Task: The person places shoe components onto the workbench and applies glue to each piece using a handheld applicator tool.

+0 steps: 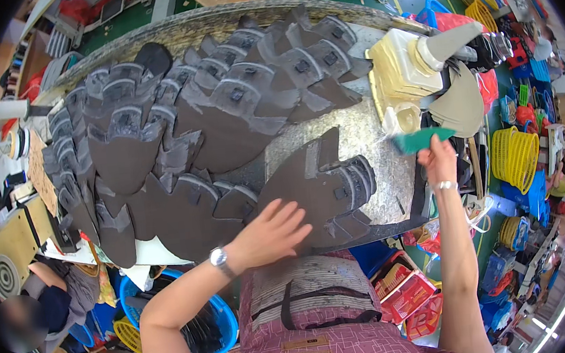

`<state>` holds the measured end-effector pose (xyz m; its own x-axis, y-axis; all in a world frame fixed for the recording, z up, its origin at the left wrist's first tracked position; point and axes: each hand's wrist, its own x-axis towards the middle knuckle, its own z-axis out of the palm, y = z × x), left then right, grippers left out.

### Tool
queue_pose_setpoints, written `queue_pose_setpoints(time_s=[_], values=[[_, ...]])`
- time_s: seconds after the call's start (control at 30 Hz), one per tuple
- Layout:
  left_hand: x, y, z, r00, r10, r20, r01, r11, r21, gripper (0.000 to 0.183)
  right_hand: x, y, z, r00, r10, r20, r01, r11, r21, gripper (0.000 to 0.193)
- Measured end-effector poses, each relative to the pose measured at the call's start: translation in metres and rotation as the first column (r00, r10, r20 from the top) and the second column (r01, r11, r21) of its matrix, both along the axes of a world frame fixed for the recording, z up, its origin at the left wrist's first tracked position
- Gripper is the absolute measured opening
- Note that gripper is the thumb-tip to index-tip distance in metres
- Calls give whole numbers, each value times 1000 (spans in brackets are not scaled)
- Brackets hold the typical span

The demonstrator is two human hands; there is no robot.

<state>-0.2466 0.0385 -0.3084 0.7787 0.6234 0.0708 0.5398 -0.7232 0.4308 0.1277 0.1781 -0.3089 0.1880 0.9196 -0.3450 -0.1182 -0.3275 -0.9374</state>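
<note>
My left hand (273, 233) lies with fingers spread on a large dark brown flat piece (292, 188), which has pointed tabs and a curved grey-black edge. Further right, my right hand (438, 157) is closed round a flat green brush (425, 139). Its left end is beside the rim of a small cup of pale glue (402, 120), and whether it touches the cup I cannot tell. Behind the cup stands a cream, glue-crusted container (407, 62) with a grey cone-shaped spout tilted to the right.
Overlapping dark pieces (134, 157) cover the worktable's left and back. A glue-stained board (385, 183) shows near my right hand. Beige curved sheets (459, 105) lie beside the container. Below the table edge are a blue basket (227, 318) and red boxes (402, 291). Another person (62, 289) sits at left.
</note>
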Motion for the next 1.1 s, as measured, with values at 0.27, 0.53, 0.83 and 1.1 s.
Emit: queue_pose_setpoints(time_s=[0.27, 0.53, 0.83, 1.1], values=[[12, -5, -19, 993, 6, -115, 2, 998, 66, 47, -141, -62, 18, 600, 416, 683, -637, 765, 94, 26], [10, -3, -16, 998, -6, -59, 5, 1000, -18, 44, -102, -157, 21, 457, 429, 779, -666, 746, -20, 29], [24, 0, -1, 994, 70, -85, -65, 996, 60, 42, -172, -17, -3, 587, 86, 805, -577, 742, 341, 13], [69, 25, 61, 789, 377, 486, -276, 923, -267, 30, -20, -47, 39, 934, -239, 265, 144, 931, 334, 15]])
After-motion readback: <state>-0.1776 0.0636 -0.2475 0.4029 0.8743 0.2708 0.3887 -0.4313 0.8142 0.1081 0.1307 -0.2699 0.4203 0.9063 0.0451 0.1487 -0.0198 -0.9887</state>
